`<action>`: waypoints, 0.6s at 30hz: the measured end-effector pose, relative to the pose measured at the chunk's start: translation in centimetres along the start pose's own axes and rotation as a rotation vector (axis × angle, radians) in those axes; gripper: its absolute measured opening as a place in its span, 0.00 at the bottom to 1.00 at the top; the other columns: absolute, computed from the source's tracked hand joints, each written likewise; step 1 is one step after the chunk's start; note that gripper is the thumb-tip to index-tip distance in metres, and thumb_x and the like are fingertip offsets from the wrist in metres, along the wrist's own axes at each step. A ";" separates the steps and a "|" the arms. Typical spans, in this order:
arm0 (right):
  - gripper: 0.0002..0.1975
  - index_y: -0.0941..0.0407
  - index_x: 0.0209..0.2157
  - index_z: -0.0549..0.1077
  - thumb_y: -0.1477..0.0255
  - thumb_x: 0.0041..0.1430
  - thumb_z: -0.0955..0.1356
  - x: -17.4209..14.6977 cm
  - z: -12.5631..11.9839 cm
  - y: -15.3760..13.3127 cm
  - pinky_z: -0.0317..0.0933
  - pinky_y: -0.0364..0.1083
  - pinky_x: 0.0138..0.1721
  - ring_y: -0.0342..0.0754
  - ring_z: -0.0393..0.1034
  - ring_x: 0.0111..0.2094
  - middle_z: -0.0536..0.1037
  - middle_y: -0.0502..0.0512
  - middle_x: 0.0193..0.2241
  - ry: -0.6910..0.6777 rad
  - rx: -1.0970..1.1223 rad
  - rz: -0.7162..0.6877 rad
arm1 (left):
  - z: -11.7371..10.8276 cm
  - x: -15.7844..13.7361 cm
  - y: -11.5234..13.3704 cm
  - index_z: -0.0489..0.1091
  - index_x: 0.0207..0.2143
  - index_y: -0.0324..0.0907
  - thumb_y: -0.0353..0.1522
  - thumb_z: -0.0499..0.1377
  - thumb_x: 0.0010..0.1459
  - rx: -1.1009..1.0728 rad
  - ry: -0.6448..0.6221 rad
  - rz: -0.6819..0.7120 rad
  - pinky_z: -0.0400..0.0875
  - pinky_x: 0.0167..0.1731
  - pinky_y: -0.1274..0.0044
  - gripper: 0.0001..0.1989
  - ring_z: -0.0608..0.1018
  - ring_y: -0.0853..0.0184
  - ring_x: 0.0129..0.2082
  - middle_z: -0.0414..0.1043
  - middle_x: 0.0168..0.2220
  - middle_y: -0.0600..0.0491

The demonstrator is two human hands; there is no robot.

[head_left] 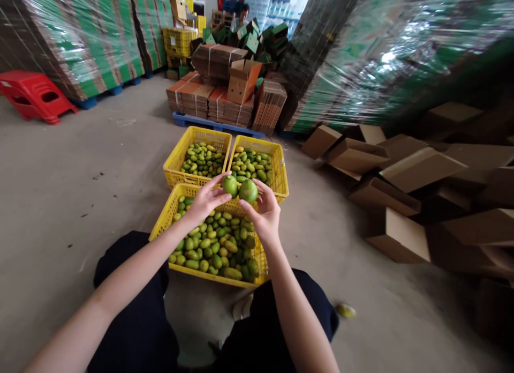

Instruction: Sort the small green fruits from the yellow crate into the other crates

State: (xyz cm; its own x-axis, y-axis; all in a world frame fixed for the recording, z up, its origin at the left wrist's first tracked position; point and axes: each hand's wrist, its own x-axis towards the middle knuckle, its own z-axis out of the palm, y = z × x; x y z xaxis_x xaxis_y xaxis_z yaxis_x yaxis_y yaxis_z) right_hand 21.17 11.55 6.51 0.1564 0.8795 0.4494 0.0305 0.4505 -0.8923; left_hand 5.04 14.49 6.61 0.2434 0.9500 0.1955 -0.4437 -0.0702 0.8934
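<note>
My left hand (208, 199) is closed on a round green fruit (229, 185), pinched between thumb and fingers. Beside it, my right hand (265, 208) grips another green fruit (248, 191) with a brownish patch on its skin. Both fruits are held up side by side above the near yellow crate (160, 223), which is full of green and yellowish oval fruits (212, 244). Behind it stand two more yellow crates, the left one (171, 174) and the right one (281, 174), each partly filled with similar fruits. Their exact kind I cannot tell.
A yellowish fruit (345, 310) lies on the floor at right. Open cardboard boxes (401, 236) are heaped on the right. Ahead, flattened cartons (193, 97) sit on a blue pallet (217, 125). A red stool (36, 91) stands far left, near wrapped stacks (96, 40). A person (243, 14) is at the back.
</note>
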 end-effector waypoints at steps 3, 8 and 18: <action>0.22 0.47 0.43 0.70 0.69 0.46 0.77 0.2 0.2 0.0 0.67 0.50 0.46 0.47 0.72 0.40 0.78 0.48 0.38 0.051 0.234 0.161 | -0.2 0.2 0.2 0.74 0.48 0.43 0.26 0.65 0.51 -0.235 0.066 -0.154 0.68 0.54 0.69 0.20 0.78 0.61 0.48 0.76 0.47 0.50; 0.14 0.50 0.36 0.73 0.68 0.46 0.75 0.5 0.3 0.4 0.69 0.46 0.41 0.44 0.72 0.34 0.78 0.46 0.36 0.067 0.518 0.358 | -0.6 0.8 0.3 0.73 0.45 0.39 0.22 0.57 0.57 -0.450 0.185 -0.346 0.72 0.52 0.67 0.14 0.80 0.61 0.45 0.79 0.40 0.47; 0.16 0.48 0.43 0.74 0.64 0.50 0.72 0.8 0.7 1.5 0.69 0.47 0.40 0.46 0.76 0.31 0.81 0.46 0.33 0.059 0.676 0.581 | -0.6 0.9 0.1 0.74 0.42 0.38 0.23 0.60 0.57 -0.388 0.170 -0.338 0.71 0.54 0.71 0.10 0.80 0.68 0.40 0.78 0.39 0.52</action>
State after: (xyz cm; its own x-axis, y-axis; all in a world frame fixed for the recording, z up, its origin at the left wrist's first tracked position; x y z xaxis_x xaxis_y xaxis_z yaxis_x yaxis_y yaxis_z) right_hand 20.62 13.06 5.62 0.0171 0.9962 -0.0853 -0.6553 -0.0533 -0.7535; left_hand 4.74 15.54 6.66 0.2991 0.9383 -0.1736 -0.6583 0.3346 0.6743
